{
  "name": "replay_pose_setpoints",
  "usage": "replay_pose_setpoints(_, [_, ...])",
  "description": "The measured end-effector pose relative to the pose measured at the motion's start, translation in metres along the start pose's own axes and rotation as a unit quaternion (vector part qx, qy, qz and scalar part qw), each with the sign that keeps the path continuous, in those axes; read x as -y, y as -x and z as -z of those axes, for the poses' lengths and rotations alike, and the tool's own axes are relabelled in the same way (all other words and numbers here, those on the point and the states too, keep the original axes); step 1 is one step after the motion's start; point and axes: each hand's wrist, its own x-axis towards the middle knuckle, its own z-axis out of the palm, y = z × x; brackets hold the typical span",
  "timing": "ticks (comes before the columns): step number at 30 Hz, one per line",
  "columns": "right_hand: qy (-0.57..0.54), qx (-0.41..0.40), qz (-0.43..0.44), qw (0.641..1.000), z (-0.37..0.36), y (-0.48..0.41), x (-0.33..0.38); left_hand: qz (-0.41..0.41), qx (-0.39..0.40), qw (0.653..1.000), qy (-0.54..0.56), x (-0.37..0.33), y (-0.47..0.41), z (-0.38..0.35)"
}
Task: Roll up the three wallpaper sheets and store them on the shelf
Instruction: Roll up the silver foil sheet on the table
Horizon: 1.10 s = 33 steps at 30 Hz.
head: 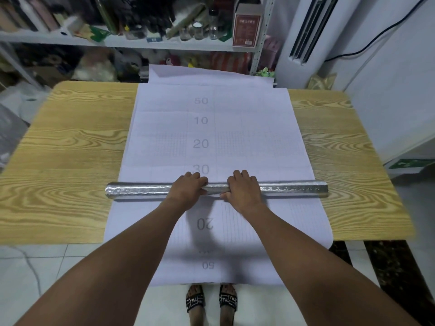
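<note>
A silver, textured roll of wallpaper lies crosswise on the wooden table, partly rolled from a white gridded sheet that stretches away toward the shelf. My left hand and my right hand both grip the roll near its middle, fingers curled over the top. Another white sheet with printed numbers lies beneath and hangs over the table's near edge. A third sheet's far end sticks out past the table's back edge.
A white metal shelf crowded with bottles, boxes and bags stands behind the table. A brown box sits on it at right. A white standing air conditioner is at the back right. My sandalled feet stand on tiled floor.
</note>
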Motion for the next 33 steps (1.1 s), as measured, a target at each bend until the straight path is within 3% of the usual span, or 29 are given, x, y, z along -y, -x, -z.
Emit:
replay_pose_setpoints(12, [-0.03,0.0,0.03,0.999,0.001,0.004,-0.004,-0.017,0.02,0.999,0.035,0.001,0.006,-0.001])
replay_pose_setpoints(20, [-0.022,0.021,-0.008,1.0,-0.001,0.008,0.0,0.0,0.027,0.999,-0.046,0.004,0.005,-0.003])
replay_pose_setpoints(27, [-0.025,0.023,0.001,0.999,-0.007,0.009,0.001,-0.006,0.033,0.999,-0.038,0.004,0.007,-0.003])
replay_pose_setpoints(33, [-0.091,0.001,-0.012,0.996,-0.007,0.01,0.002,-0.009,0.037,0.999,-0.02,0.008,0.009,-0.007])
